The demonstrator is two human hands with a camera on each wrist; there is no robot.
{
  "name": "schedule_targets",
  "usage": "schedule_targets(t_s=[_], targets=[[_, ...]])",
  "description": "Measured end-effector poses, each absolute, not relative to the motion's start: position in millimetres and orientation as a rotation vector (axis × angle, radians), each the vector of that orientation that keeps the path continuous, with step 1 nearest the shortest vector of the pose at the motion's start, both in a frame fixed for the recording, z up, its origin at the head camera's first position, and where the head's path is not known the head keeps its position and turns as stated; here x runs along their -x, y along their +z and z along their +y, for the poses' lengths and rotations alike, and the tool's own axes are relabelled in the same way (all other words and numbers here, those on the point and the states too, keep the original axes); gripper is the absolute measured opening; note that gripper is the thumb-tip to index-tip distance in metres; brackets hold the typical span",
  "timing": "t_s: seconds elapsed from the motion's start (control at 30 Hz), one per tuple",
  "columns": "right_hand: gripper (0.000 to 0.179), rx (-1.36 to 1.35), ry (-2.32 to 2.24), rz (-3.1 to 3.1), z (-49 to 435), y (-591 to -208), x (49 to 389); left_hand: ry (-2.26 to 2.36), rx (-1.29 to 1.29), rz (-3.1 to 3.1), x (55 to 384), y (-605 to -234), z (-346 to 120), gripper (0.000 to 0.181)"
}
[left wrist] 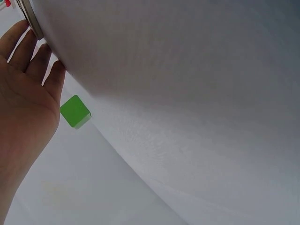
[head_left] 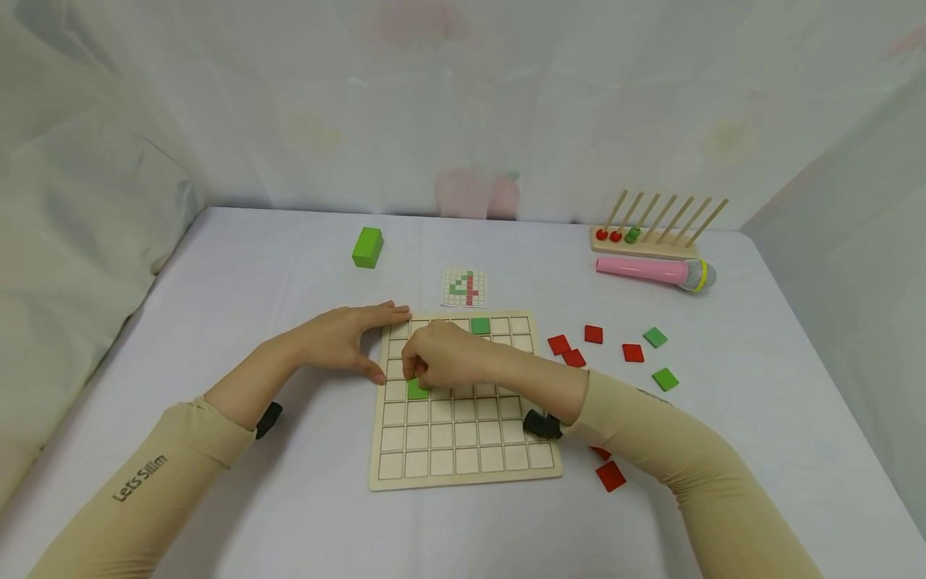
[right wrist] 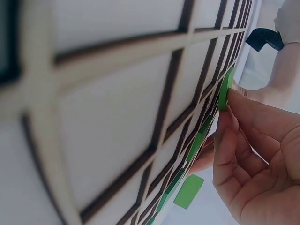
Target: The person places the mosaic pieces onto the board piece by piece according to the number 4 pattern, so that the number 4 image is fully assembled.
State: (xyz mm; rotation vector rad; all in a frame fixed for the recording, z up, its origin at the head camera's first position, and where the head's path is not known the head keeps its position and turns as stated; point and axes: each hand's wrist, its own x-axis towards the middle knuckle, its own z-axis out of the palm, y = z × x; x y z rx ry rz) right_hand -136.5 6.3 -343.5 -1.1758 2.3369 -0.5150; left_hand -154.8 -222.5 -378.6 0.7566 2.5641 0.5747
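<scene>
A wooden grid board [head_left: 466,478] lies flat on the white table. My right hand [head_left: 448,354] reaches over its left part and pinches a green square tile [right wrist: 226,88] between thumb and fingers, right at the grid. Other green tiles [right wrist: 199,138] lie in cells beyond it in the right wrist view. One green tile [head_left: 481,326] sits in the top row in the head view. My left hand [head_left: 340,336] rests at the board's upper left edge with fingers extended; in the left wrist view its fingertips are at the board's rim [left wrist: 29,18].
Behind the board lie a small pattern card [head_left: 465,288] and a green block [head_left: 367,248]. Several loose red tiles [head_left: 633,353] and green tiles [head_left: 665,379] are scattered to the right. A pink microphone [head_left: 644,269] lies before a wooden peg stand [head_left: 644,241] with beads.
</scene>
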Motion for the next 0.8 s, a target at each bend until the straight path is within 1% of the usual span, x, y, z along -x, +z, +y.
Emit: schedule_targets(t_s=[0.33,0.63,0.8], targets=[[0.022,1.177,-0.507,2.359,7.9,-335.0,136.1,0.578,-0.765,2.566,153.9,-378.1,-222.8,0.108],[0.018,1.153,-0.629,2.396,32.1,-315.4,147.4,0.566,-0.767,2.577,153.2,-377.6,-222.0,0.107],[0.016,1.169,-0.674,2.364,39.9,-318.4,155.3,0.554,-0.769,2.581,153.5,-378.1,-221.5,0.107]])
